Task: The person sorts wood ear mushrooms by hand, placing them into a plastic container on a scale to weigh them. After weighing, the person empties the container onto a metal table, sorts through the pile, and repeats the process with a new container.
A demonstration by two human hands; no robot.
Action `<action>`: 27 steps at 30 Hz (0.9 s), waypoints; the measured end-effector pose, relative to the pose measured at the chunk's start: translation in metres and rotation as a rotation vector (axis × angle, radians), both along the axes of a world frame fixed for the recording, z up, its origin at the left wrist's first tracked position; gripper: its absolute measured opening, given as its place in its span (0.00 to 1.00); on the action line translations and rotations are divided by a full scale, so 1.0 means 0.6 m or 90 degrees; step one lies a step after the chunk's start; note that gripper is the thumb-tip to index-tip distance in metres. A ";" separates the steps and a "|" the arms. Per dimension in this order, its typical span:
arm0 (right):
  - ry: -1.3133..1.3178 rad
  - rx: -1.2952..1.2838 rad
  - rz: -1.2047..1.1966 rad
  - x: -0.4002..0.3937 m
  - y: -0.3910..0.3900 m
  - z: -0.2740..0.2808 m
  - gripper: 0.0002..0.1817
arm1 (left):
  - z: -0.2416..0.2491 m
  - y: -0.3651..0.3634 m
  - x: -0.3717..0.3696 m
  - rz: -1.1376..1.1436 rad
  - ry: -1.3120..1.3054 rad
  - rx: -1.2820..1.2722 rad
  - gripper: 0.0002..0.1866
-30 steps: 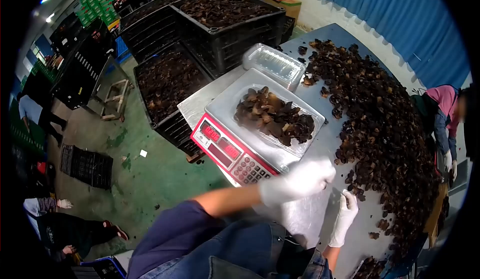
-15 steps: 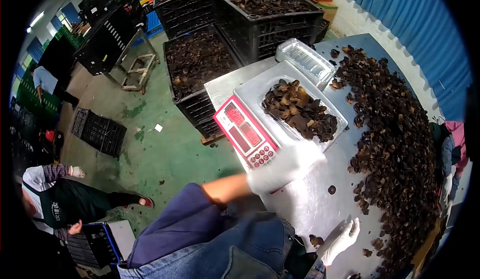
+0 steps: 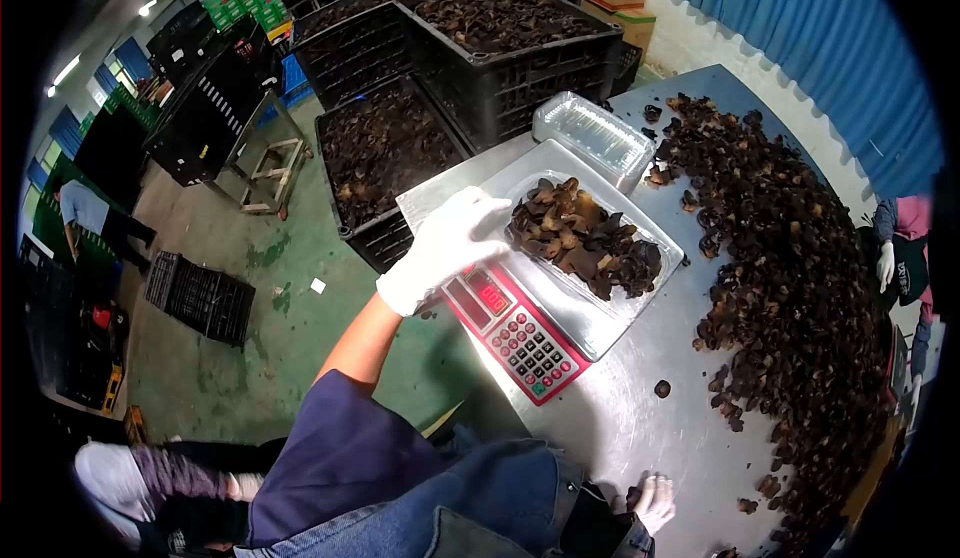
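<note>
Clear tray point(image 3: 642, 305) sits on the scale point(image 3: 530, 351), filled w/ dark wrinkled pcs point(image 3: 582, 240); its long axis runs diag., upper L to lower R of view, approx. parallel to the scale's keypad strip. One short end faces the L hand point(image 3: 445, 250), the other points twd the big loose heap point(image 3: 790, 348) on the metal tbl point(image 3: 610, 423). L hand, white glove, is over the display end of the scale, covering part of it; thumb & fingers spread apart, tips just beside the tray's upper-L end, can't tell if touching. R hand point(image 3: 655, 503), also gloved, is low nr the tbl's near edge, fingers bent, a dark bit by the fingertips; can't tell if it's gripped. See-through container point(image 3: 595, 138) just past the scale, long axis also upper L to lower R. Black crates point(image 3: 515, 83) w/ more pcs stand beyond. Co-worker's gloved hand point(image 3: 886, 264) at far R, past the heap.
</note>
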State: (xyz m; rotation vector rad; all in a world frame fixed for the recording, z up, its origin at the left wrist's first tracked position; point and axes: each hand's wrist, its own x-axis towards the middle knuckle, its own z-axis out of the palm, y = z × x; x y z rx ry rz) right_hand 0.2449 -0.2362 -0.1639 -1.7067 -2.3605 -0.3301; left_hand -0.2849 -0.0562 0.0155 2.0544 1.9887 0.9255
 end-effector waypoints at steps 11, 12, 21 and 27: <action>0.275 0.097 -0.255 -0.028 0.055 0.047 0.32 | 0.037 0.139 -0.023 -0.293 0.144 -0.110 0.40; 0.232 0.110 -0.231 -0.022 0.050 0.043 0.32 | 0.042 0.143 -0.021 -0.283 0.101 -0.142 0.34; 0.148 0.075 -0.249 0.010 0.028 0.013 0.25 | 0.008 0.180 -0.016 -0.269 0.001 -0.087 0.14; 0.174 0.106 -0.227 0.000 0.036 0.017 0.20 | 0.034 0.152 0.005 -0.176 -0.119 0.067 0.14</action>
